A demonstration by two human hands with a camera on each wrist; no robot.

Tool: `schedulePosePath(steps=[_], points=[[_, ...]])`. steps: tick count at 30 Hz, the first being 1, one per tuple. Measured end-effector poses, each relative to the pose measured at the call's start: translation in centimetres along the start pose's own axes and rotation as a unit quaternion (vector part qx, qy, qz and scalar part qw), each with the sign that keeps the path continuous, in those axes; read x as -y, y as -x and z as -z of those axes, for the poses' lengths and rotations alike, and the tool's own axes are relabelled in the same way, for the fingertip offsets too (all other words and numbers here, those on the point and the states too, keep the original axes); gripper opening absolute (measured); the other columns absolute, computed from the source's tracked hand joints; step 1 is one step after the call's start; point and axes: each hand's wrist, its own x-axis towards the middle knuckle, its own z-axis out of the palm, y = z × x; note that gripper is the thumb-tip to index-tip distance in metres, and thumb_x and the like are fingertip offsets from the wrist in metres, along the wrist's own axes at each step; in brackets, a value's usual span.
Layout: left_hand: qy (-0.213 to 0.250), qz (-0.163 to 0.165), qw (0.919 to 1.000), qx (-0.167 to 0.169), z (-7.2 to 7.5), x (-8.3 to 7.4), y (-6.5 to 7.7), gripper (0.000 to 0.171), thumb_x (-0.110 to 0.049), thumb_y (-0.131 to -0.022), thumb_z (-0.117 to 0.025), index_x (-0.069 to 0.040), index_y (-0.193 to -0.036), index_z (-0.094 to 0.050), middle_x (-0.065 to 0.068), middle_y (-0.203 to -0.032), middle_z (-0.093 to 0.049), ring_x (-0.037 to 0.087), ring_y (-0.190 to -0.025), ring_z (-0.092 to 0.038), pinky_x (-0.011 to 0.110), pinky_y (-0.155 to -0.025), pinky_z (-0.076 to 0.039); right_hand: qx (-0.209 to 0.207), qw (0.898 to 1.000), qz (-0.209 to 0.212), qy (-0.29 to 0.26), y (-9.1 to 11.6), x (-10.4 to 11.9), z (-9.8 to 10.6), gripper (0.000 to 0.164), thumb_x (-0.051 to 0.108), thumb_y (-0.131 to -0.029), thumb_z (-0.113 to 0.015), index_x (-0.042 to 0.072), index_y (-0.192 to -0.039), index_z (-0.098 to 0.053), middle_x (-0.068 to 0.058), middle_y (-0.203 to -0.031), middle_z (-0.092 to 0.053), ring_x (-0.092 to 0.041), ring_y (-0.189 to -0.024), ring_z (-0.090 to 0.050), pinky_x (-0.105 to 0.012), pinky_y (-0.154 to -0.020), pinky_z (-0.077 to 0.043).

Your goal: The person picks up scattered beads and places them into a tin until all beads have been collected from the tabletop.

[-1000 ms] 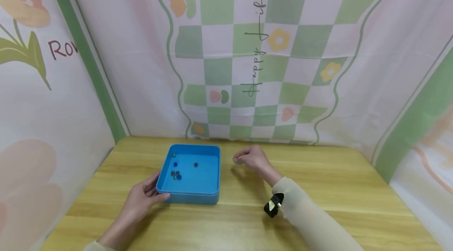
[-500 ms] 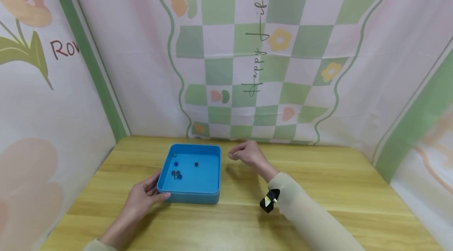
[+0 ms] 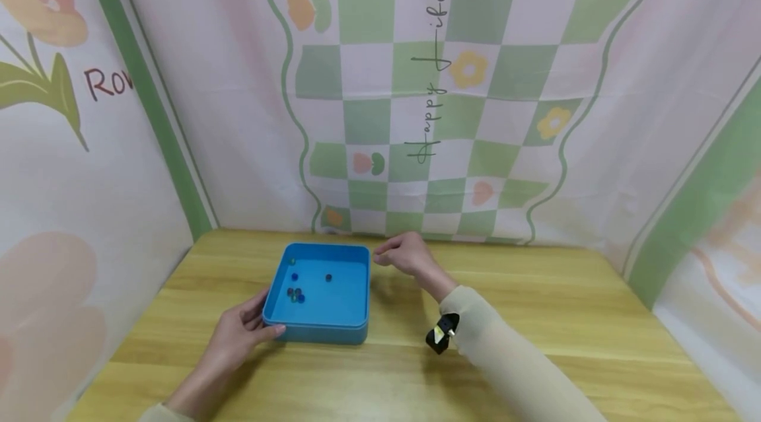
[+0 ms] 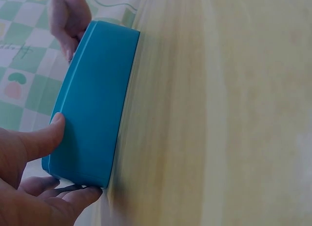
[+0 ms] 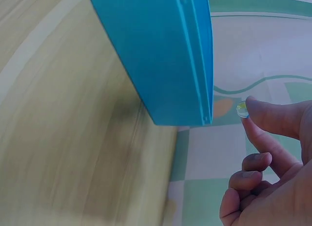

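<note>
A square blue plastic box [image 3: 324, 334] stands on the table, its top uncovered. Several small glass marbles [image 3: 300, 298] lie on its floor, mostly toward the left side, with one dark marble [image 3: 329, 277] nearer the middle. My left hand [image 3: 232, 339] grips the box's near left corner, thumb on the front wall and fingers along the left side. Just beyond the far right corner, at about rim height, is my right hand [image 3: 410, 257]. In the right wrist view, thumb and index finger pinch a clear marble [image 5: 242, 109] with yellow-green inside, while the other fingers curl in.
The wood-grain table [image 3: 535, 316] reaches back to a hanging cloth [image 3: 416, 111] with green and white checks. A second printed cloth [image 3: 119, 171] hangs along the left edge. A black wrist camera [image 3: 442, 335] hangs under the right sleeve.
My right hand has moved left and slightly back, bringing the pinched marble up to the box's right rim. The left hand and the box have stayed put.
</note>
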Motion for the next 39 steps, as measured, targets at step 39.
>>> schedulePosePath(steps=[39], points=[[-0.005, -0.001, 1.0000, -0.006, -0.1, 0.0, 0.0, 0.084, -0.013, -0.091, -0.085, 0.000, -0.160, -0.038, 0.027, -0.161, -0.037, 0.044, -0.142, -0.046, 0.042, -0.106, -0.050, 0.043, 0.999, 0.024, -0.002, -0.5, 4.9, -6.2, 0.006, 0.012, -0.091, -0.085, 0.008, -0.094, -0.085, -0.005, -0.108, -0.077, -0.025, -0.101, -0.067, -0.047, -0.095, -0.059]])
